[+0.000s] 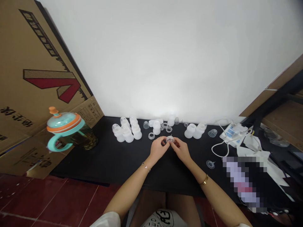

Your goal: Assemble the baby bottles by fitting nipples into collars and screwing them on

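Near the middle of the black table point(104, 164), my left hand point(158, 148) and my right hand point(181, 149) pinch a small translucent ring-shaped part point(169, 138) between their fingertips. Just beyond my hands stands a white bottle point(156, 127), with loose clear rings point(151, 135) beside it. Several white bottles with clear caps point(127, 134) are grouped to the left. Two more bottles point(190, 130) stand to the right, one of them open at the top. A clear cap point(212, 133) and a clear disc-like part point(210, 164) lie farther right.
A large jug with a turquoise handle and orange-rimmed lid point(63, 126) stands at the left, by a cardboard box point(42, 41). At the right are a white cable point(219, 154), papers point(253, 151) and a blurred-out object point(246, 186). A white wall point(165, 56) borders the table's far edge.
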### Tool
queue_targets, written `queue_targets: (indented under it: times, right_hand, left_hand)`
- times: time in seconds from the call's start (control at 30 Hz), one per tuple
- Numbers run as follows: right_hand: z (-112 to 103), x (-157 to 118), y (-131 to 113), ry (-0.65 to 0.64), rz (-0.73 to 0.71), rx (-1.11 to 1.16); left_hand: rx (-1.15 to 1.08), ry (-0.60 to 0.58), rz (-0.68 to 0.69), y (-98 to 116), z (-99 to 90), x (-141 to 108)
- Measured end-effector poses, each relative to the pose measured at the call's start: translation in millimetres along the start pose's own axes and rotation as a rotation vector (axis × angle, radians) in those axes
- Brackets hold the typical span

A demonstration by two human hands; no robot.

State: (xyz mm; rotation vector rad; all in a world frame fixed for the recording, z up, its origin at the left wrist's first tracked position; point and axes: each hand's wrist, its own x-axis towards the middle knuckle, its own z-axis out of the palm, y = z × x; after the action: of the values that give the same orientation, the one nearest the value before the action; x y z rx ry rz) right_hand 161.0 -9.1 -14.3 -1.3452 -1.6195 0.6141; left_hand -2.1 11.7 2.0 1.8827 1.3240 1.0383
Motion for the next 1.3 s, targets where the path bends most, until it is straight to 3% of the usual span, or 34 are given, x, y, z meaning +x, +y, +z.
queue_targets:
  times: [1.3]
  right_hand:
    - [1.3,0.2,3.5,-0.024,0.017,0.026]
  left_hand:
    - [-0.003,0.012,-0.008,0.8,0.1,-0.2]
